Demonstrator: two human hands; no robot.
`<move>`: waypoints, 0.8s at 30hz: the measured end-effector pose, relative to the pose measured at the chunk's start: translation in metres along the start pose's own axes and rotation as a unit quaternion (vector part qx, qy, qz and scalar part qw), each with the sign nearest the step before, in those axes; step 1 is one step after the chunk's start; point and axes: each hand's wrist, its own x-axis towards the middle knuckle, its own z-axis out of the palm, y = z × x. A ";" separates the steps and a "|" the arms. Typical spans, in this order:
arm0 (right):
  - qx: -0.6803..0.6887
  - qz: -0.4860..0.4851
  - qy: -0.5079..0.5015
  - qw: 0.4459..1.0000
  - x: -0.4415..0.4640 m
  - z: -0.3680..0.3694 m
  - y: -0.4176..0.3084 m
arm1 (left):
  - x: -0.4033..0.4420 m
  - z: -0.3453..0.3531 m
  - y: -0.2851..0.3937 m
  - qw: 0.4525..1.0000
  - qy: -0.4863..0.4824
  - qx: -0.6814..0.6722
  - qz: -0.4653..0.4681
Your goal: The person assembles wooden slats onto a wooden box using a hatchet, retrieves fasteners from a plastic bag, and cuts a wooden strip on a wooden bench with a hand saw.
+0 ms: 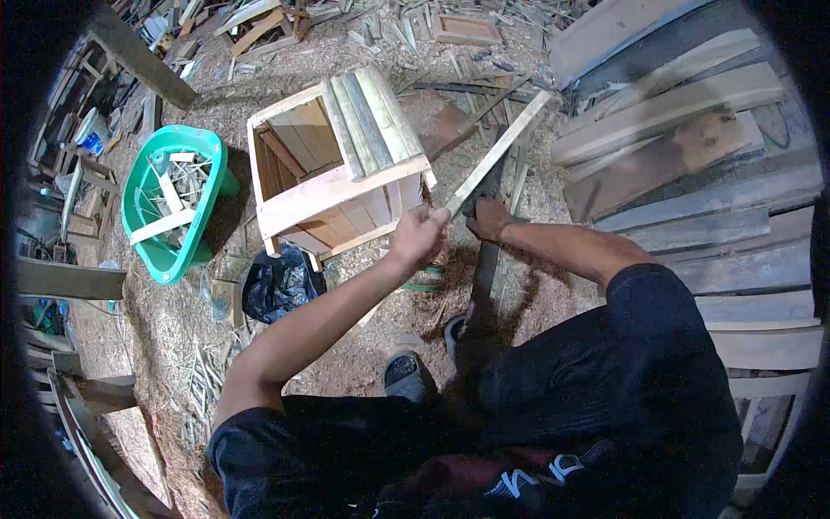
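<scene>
My left hand [421,233] is closed around the near end of a long, pale wooden strip [506,149], which slants up and away to the right. Close beside it, my right hand [489,218] is curled in shadow over a dark narrow board [486,281]; whatever its fingers grip is hidden. Just left of both hands stands a wooden crate [320,206] with slatted sides and an open top part. Several slats [373,117] lie side by side across its right portion.
A green plastic tub [221,164] of wood scraps stands at left. Near the crate sits a black plastic bag [281,290]. Long planks [692,221] line the right side. Shavings and offcuts cover the floor, and a wooden post [143,56] rises at upper left.
</scene>
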 end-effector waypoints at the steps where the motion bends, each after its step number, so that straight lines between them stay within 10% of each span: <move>1: 0.040 0.018 0.044 0.998 -0.004 -0.002 -0.002 | -0.003 -0.001 0.006 1.000 -0.009 -0.001 0.021; 5: 0.360 0.011 0.343 0.867 0.023 -0.015 0.008 | -0.028 -0.014 0.046 0.994 -0.003 0.033 0.106; 10: 0.567 0.078 0.383 0.725 0.000 -0.161 0.021 | -0.060 -0.075 0.129 0.921 0.158 0.197 0.297; 16: 0.710 -0.172 0.457 0.508 -0.095 -0.298 -0.030 | -0.055 -0.127 0.145 0.954 0.181 0.101 0.216; 19: 0.501 -0.304 0.423 0.691 -0.147 -0.287 -0.069 | -0.052 -0.129 0.142 0.933 0.218 0.128 0.254; 24: 0.398 -0.314 0.247 0.826 -0.161 -0.223 -0.142 | -0.069 -0.128 0.156 0.938 0.214 0.097 0.255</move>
